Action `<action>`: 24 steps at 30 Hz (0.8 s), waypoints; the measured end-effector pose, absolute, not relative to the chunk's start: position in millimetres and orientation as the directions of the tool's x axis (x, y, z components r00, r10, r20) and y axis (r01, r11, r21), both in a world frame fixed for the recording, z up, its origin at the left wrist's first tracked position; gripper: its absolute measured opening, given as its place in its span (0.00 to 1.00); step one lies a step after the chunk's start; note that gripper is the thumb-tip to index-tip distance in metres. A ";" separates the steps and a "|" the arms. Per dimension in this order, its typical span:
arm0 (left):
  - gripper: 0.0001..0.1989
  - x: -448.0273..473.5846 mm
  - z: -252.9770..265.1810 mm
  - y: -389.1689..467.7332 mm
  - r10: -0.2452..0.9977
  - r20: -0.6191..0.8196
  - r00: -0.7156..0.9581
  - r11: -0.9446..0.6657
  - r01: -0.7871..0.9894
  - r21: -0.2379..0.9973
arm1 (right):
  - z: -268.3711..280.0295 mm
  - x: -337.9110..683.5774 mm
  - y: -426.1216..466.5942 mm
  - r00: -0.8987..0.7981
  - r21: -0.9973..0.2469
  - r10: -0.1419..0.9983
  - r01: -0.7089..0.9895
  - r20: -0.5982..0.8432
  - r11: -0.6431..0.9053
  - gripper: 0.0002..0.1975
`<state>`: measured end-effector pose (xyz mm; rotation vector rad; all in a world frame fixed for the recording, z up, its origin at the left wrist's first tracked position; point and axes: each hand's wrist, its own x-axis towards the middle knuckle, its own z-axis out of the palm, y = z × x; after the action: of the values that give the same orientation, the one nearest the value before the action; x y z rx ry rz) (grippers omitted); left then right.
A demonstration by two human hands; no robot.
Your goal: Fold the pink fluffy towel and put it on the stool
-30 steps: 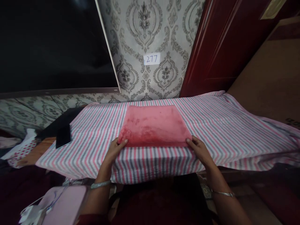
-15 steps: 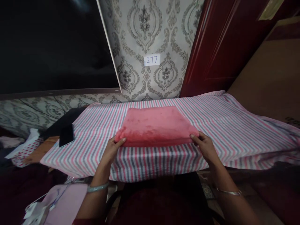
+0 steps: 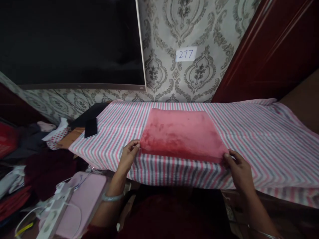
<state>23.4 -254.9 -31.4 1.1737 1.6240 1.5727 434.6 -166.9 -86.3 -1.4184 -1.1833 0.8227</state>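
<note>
A pink plush cloth [image 3: 181, 132] lies flat in front of me, with darker rubbed patches along its near and left sides. At its left near corner, the thumb and fingertips of my left hand [image 3: 128, 156] are pinched together on the edge. My right hand [image 3: 240, 167] grips the right near corner between thumb and fingers. Under the cloth is a striped tablecloth [image 3: 251, 132] in pink, grey and white, which hangs over the table's front edge.
A phone [image 3: 91, 128] lies at the table's left end. Below left are a white power strip [image 3: 53, 215] with cables and a pink pad [image 3: 87, 196]. Behind stand a large dark screen [image 3: 74, 43] and a patterned wall with a paper label [image 3: 186, 53].
The view has swung left, so everything sits further right. The pink cloth's near part lies flatter and looks wider, with both hands still at its near corners.
</note>
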 end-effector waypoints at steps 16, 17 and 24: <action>0.14 -8.7 -9.8 -218.1 0.982 -0.185 0.044 0.174 0.186 0.967 | -90.7 422.2 -157.4 0.317 -0.976 0.931 0.171 0.183 0.134 0.26; 0.15 -13.0 -9.8 -216.1 0.978 -0.198 0.068 0.178 0.224 0.958 | -90.1 420.3 -157.3 0.340 -0.973 0.918 0.173 0.206 0.154 0.25; 0.15 -31.1 -18.6 -192.1 0.952 -0.253 0.174 0.193 0.301 0.934 | -79.2 414.4 -160.8 0.348 -0.856 0.836 0.455 0.424 0.245 0.18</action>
<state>-31.1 -192.1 -18.6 1.3266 1.3474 0.7364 414.4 -160.8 -79.2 -1.3883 -1.2813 0.3931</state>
